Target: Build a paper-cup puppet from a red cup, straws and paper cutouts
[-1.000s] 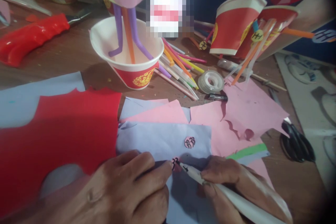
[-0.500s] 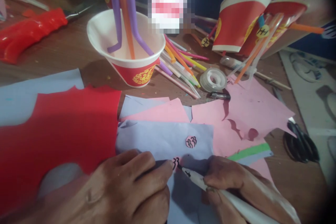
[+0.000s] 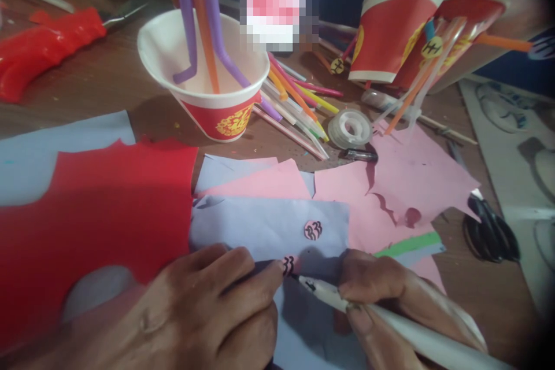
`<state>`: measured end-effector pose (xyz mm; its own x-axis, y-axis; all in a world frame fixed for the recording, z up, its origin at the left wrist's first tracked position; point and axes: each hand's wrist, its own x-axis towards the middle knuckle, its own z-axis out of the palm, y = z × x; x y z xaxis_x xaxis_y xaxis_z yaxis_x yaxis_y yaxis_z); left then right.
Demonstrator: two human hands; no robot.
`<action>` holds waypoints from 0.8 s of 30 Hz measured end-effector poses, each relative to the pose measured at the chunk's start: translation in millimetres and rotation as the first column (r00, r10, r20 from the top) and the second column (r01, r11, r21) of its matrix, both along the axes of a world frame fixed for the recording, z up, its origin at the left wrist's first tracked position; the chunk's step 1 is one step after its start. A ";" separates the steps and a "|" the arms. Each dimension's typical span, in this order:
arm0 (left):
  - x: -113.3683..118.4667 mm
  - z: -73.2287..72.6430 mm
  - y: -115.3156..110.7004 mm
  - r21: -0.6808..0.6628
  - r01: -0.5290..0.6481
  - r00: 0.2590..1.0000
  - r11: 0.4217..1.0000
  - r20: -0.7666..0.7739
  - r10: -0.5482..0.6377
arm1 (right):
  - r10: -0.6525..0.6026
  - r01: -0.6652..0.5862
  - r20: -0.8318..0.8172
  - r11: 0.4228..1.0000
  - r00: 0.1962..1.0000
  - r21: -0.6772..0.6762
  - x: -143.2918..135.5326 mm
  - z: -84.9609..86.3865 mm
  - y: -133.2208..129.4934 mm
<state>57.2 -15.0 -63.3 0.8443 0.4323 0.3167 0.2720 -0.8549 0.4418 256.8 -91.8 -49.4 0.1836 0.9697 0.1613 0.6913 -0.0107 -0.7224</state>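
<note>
My left hand [image 3: 212, 300] lies with curled fingers, its index fingertip pressing a small pink paper circle [image 3: 293, 265] down on the lavender paper [image 3: 260, 222]. Black curved marks show on that circle, partly covered by the finger. In my right hand [image 3: 385, 295] is a white marker pen [image 3: 327, 296], gripped near its front. Its black tip sits just below and right of the marks; whether it touches the circle I cannot tell. Another pink circle [image 3: 313, 230] with similar black marks lies flat a little above on the same paper.
Red cut paper [image 3: 130, 196] lies to the left, pink paper [image 3: 425, 167] and black-handled scissors [image 3: 492, 231] to the right. Behind stand a paper cup [image 3: 234, 118] with straws, a clear tape roll [image 3: 350, 128] and loose straws [image 3: 295, 92]. A red-handled tool [image 3: 52, 43] rests at far left.
The pen tip has shifted slightly down, off the end of the black marks on the held circle. My left hand keeps its hold. The whole view has moved a little.
</note>
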 end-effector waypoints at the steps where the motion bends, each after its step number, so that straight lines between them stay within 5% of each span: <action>1: -0.2 0.0 0.1 0.003 0.000 1.000 1.000 0.006 -0.001 | -0.008 0.008 -0.015 1.000 1.000 -0.019 0.7 1.7 0.4; 8: -0.5 -1.5 2.0 0.018 0.008 1.000 1.000 0.017 -0.009 | 0.006 -0.010 -0.040 0.994 0.999 -0.112 5.8 12.5 8.5; 24: -2.6 -3.0 9.0 0.074 0.084 0.996 0.994 0.000 -0.084 | -0.017 0.017 -0.004 1.000 1.000 0.004 -1.7 3.3 4.9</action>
<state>54.6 -5.9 -66.3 0.8755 0.3351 0.3482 0.1963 -0.9050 0.3773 255.1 -86.9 -46.1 0.2004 0.9658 0.1647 0.6880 -0.0190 -0.7254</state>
